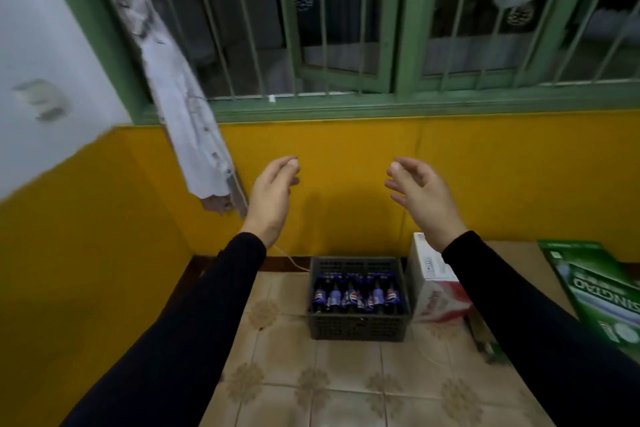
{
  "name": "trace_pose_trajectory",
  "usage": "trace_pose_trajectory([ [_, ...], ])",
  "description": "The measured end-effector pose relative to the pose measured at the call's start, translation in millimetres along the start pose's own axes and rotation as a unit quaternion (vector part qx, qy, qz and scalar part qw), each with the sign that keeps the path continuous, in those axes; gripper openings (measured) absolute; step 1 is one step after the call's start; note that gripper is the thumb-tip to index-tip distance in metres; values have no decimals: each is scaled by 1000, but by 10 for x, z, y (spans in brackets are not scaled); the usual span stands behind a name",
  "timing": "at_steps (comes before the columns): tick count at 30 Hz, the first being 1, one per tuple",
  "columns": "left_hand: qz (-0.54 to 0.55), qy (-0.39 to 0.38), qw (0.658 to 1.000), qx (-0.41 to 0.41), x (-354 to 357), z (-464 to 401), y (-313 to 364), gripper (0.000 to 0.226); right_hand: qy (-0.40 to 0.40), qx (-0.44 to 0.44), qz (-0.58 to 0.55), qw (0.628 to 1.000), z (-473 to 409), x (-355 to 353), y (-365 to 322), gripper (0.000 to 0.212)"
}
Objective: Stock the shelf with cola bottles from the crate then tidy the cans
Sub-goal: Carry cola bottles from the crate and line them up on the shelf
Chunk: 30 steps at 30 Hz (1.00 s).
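Note:
A dark grey plastic crate (356,328) stands on the tiled floor against the yellow wall. Inside it stand several cola bottles (356,296) with blue labels, packed close together. My left hand (272,199) and my right hand (420,199) are raised in front of me, well above the crate, palms facing each other. Both hold nothing, and their fingers are loosely curved. Black sleeves cover both arms. No shelf or cans are in view.
A white and red carton (436,288) stands right beside the crate. Green beer cartons (602,302) lie at the far right. A white garment (180,114) hangs from the barred green window (398,45). A thin white cord (294,262) runs along the floor by the wall.

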<state>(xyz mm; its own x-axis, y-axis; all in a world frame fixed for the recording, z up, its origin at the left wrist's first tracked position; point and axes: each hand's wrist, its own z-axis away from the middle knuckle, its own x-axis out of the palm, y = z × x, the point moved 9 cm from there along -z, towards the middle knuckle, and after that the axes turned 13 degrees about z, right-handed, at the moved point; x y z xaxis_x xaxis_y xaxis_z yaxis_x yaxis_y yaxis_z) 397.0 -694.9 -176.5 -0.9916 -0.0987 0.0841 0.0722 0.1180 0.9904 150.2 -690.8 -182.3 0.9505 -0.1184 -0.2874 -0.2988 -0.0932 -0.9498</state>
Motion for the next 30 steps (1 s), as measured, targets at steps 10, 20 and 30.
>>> trace_pose_trajectory([
  [10, -16, -106, 989, -104, 655, -1785, -1337, 44, 7, 133, 80, 988, -1401, 139, 1236, 33],
  [20, -94, -95, 953, -273, 766, -2625, -3295, 51, -71, 285, 189, 937, -2339, 602, 3234, 44],
  [30, -206, -54, 887, -411, 717, -2568, -6796, 52, -200, 358, 315, 856, -2679, 1363, 6777, 52],
])
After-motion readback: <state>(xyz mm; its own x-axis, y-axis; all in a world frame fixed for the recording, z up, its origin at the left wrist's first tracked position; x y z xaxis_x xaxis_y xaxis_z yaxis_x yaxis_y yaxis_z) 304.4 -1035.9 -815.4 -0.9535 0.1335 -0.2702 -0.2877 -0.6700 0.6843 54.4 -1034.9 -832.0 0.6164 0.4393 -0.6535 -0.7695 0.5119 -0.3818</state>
